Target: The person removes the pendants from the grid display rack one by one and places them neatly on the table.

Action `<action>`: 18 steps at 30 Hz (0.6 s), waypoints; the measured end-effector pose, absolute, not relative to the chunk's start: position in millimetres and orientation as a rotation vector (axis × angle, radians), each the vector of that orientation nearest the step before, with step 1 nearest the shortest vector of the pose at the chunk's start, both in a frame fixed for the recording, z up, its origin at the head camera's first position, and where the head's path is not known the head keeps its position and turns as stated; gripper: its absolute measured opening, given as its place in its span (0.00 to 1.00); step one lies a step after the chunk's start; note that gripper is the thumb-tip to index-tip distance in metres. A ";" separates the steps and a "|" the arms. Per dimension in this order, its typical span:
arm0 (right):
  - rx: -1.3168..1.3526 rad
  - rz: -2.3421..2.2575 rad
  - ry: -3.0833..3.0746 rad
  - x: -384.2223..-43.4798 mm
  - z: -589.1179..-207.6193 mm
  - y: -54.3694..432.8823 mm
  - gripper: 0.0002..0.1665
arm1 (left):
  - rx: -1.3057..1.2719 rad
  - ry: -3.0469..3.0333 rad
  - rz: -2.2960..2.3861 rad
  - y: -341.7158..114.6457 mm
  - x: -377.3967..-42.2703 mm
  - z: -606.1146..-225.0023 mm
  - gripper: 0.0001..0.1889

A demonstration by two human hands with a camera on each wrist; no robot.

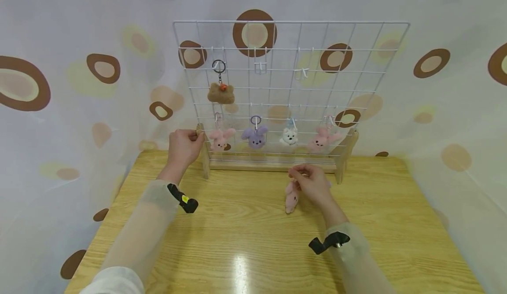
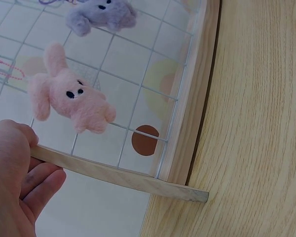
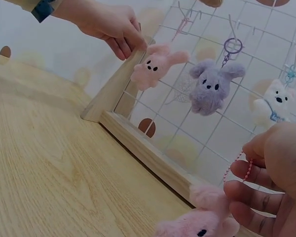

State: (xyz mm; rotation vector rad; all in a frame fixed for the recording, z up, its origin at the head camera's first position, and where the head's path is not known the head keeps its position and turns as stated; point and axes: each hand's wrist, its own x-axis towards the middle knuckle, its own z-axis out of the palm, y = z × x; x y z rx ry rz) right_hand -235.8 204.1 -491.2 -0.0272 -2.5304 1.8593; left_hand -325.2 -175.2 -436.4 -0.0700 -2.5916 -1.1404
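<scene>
My left hand pinches the top of the left wooden post of a white wire grid rack. Low in front of the rack, my right hand holds a pink plush bunny keychain by its pink bead chain, between thumb and fingers. The bunny hangs below the fingers, over the tabletop. On the rack's lower hooks hang a pink bunny, a purple bunny, a white dog plush and another pink bunny.
A brown plush keychain hangs from the upper left hook. Beside it, a middle hook and a right hook hold nothing. The rack's wooden base bar stands on the wooden table, before a spotted backdrop.
</scene>
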 end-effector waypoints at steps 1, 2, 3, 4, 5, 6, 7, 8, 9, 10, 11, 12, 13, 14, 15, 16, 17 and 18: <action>-0.030 1.873 -2.526 -237.0 -491.6 203.1 0.17 | -0.071 -2.592 -1.146 -175.4 -325.4 -436.6 0.17; -0.034 1.888 -2.524 -238.1 -492.4 202.5 0.17 | -0.071 -2.593 -1.152 -175.5 -325.5 -436.5 0.17; -0.042 1.899 -2.529 -237.3 -488.6 200.8 0.17 | -0.074 -2.593 -1.155 -175.8 -325.6 -436.5 0.17; -0.044 1.915 -2.527 -238.4 -489.4 200.6 0.17 | -0.077 -2.591 -1.154 -175.7 -325.6 -436.2 0.17; -0.046 1.928 -2.522 -239.6 -490.8 200.4 0.18 | -0.081 -2.591 -1.151 -175.7 -325.6 -436.1 0.17; -0.051 1.937 -2.518 -240.7 -492.3 200.1 0.18 | -0.083 -2.589 -1.150 -175.7 -325.8 -436.5 0.17; -0.059 1.946 -2.516 -242.0 -493.7 199.8 0.18 | -0.087 -2.587 -1.147 -175.8 -326.1 -436.9 0.17; -0.065 1.951 -2.515 -243.3 -495.0 199.4 0.18 | -0.090 -2.585 -1.144 -175.8 -326.2 -437.0 0.17; -0.071 1.952 -2.512 -244.6 -496.5 199.0 0.17 | -0.092 -2.580 -1.139 -175.8 -326.5 -437.4 0.16; -0.074 1.960 -2.502 -247.7 -502.4 199.6 0.17 | -0.093 -2.577 -1.133 -175.7 -326.6 -437.6 0.16; -0.084 1.955 -2.501 -248.9 -504.2 198.6 0.16 | -0.094 -2.575 -1.131 -175.7 -326.7 -437.9 0.16; -0.090 1.952 -2.505 -250.2 -505.3 197.6 0.16 | -0.093 -2.575 -1.131 -175.6 -326.7 -438.1 0.16; -0.092 1.949 -2.506 -251.6 -506.6 196.4 0.16 | -0.092 -2.576 -1.129 -175.5 -326.4 -437.9 0.16; -0.093 1.944 -2.509 -253.1 -507.9 195.1 0.15 | -0.089 -2.577 -1.128 -175.3 -326.2 -437.6 0.15; -0.094 1.943 -2.511 -254.2 -508.9 193.4 0.15 | -0.086 -2.578 -1.128 -175.2 -325.9 -437.3 0.15; -0.092 1.937 -2.514 -255.5 -510.0 191.6 0.15 | -0.082 -2.579 -1.130 -175.0 -325.6 -436.8 0.15; -0.088 1.924 -2.523 -256.8 -511.1 189.8 0.14 | -0.080 -2.579 -1.131 -174.9 -325.4 -436.3 0.15; -0.081 1.922 -2.528 -258.0 -511.9 188.1 0.14 | -0.078 -2.580 -1.130 -174.7 -325.2 -435.8 0.15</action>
